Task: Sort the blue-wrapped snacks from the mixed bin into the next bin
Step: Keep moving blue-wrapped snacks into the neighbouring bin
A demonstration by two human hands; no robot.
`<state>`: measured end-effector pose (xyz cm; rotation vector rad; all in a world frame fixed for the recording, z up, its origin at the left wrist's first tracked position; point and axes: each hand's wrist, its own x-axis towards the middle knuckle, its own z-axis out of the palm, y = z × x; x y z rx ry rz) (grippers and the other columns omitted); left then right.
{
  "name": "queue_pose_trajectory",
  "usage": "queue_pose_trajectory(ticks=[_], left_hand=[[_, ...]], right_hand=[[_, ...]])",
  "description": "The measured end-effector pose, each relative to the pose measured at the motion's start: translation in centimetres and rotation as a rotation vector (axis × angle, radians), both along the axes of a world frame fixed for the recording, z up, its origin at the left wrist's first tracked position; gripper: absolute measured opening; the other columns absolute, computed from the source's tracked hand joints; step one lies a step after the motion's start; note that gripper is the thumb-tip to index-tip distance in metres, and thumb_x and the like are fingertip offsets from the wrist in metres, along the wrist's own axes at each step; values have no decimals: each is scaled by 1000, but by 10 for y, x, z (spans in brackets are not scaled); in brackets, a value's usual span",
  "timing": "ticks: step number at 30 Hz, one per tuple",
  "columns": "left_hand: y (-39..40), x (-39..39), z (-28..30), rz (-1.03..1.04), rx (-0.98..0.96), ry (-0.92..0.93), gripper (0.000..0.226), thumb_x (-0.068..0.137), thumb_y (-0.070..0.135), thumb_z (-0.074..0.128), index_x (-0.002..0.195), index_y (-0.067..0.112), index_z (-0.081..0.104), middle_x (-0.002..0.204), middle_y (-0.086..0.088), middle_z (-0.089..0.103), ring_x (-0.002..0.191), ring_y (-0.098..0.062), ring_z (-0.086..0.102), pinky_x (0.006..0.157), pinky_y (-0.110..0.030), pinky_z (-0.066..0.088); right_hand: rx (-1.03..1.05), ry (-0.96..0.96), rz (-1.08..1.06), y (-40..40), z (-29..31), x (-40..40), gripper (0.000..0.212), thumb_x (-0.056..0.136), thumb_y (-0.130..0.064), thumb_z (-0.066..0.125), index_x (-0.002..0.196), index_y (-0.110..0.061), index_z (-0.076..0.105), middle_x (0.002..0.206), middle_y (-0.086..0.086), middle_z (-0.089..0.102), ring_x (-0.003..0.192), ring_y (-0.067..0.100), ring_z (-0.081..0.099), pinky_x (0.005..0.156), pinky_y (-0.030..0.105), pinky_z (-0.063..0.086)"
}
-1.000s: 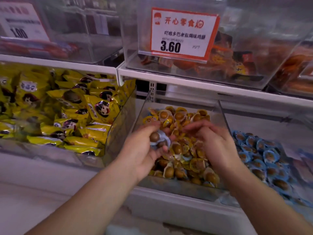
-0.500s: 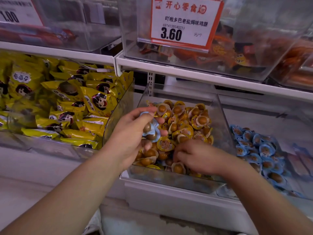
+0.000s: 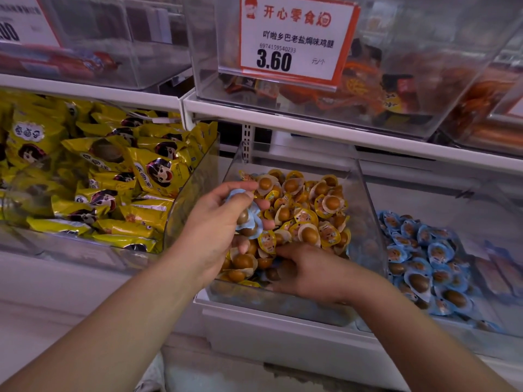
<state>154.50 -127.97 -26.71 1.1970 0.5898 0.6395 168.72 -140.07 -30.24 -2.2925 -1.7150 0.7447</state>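
The clear mixed bin point(image 3: 365, 193) in the middle holds several yellow-wrapped egg snacks point(image 3: 311, 210). My left hand point(image 3: 218, 230) hovers over the bin's left side and grips a few blue-wrapped snacks point(image 3: 249, 219) between thumb and fingers. My right hand point(image 3: 308, 270) is low at the bin's front, fingers curled down into the pile; what they hold is hidden. The neighbouring bin on the right point(image 3: 475, 329) holds several blue-wrapped snacks point(image 3: 424, 258).
A bin of large yellow snack packets point(image 3: 107, 176) stands to the left. An upper shelf point(image 3: 311, 120) carries clear bins and an orange-framed price tag point(image 3: 294, 38) reading 3.60. The white shelf front point(image 3: 283, 335) runs below the bins.
My left hand rose slightly with the blue snacks. My right hand dropped from the top of the pile to the front of the mixed bin and dug in.
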Motion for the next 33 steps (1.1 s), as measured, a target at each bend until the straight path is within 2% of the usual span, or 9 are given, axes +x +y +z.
queue_pose_trajectory(ticks=[2, 4, 10, 17, 21, 25, 29, 31, 33], left_hand=[[0, 2, -1, 8, 6, 2, 19, 100, 12, 52, 111, 17, 66, 95, -10, 75, 81, -34, 75, 34, -22, 35], [1, 3, -1, 9, 8, 2, 18, 101, 12, 51, 110, 16, 66, 95, -11, 74, 81, -35, 74, 34, -21, 35], [1, 8, 0, 20, 5, -2, 17, 101, 12, 51, 107, 15, 66, 95, -10, 75, 79, -35, 75, 33, -21, 34], [4, 15, -2, 17, 17, 13, 16, 100, 12, 53, 108, 16, 66, 91, -8, 75, 77, -33, 75, 35, -20, 34], [5, 21, -4, 11, 20, 19, 16, 100, 11, 52, 106, 15, 66, 90, -9, 74, 80, -37, 74, 35, -20, 36], [8, 20, -6, 11, 38, 15, 17, 100, 12, 53, 105, 18, 68, 91, -9, 74, 81, -38, 74, 36, -22, 37], [9, 18, -10, 4, 75, 25, 16, 100, 14, 54, 107, 20, 67, 93, -9, 75, 79, -34, 75, 36, -23, 39], [8, 19, -13, 11, 102, 39, 16, 101, 13, 53, 108, 20, 66, 94, -9, 74, 79, -32, 75, 36, -23, 40], [7, 21, -14, 34, 112, 41, 16, 101, 13, 54, 107, 20, 66, 92, -10, 73, 77, -30, 75, 36, -23, 40]], right_hand=[[13, -41, 32, 3, -3, 2, 48, 82, -53, 71, 123, -32, 61, 122, -10, 64, 109, 15, 60, 88, 29, 52], [51, -80, 60, 5, -5, 4, 39, 82, -47, 73, 116, -28, 65, 115, -5, 66, 103, 17, 61, 83, 30, 53], [131, -151, 158, 7, -8, 1, 25, 81, -40, 69, 104, -31, 70, 102, -7, 67, 92, 16, 61, 74, 34, 54], [126, 28, 182, 11, -13, 0, 50, 84, -38, 71, 131, -41, 57, 128, -14, 60, 114, 8, 57, 93, 33, 52], [148, 48, 48, 15, -17, -2, 26, 79, -35, 79, 103, -26, 74, 106, -4, 69, 95, 13, 63, 80, 39, 56], [195, 282, -137, 10, -13, 1, 15, 79, -22, 82, 93, -24, 77, 94, -6, 74, 86, 11, 69, 78, 36, 59], [394, 912, -618, 5, 3, 2, 21, 81, 7, 74, 99, -5, 74, 105, 17, 68, 79, 23, 74, 64, 32, 62], [489, 1146, -753, 0, 13, 6, 22, 84, 4, 73, 105, -2, 72, 111, 22, 67, 93, 28, 73, 66, 37, 62], [563, 1202, -813, -5, 21, 10, 22, 87, -11, 74, 108, -9, 73, 111, 15, 72, 102, 25, 71, 64, 39, 61]])
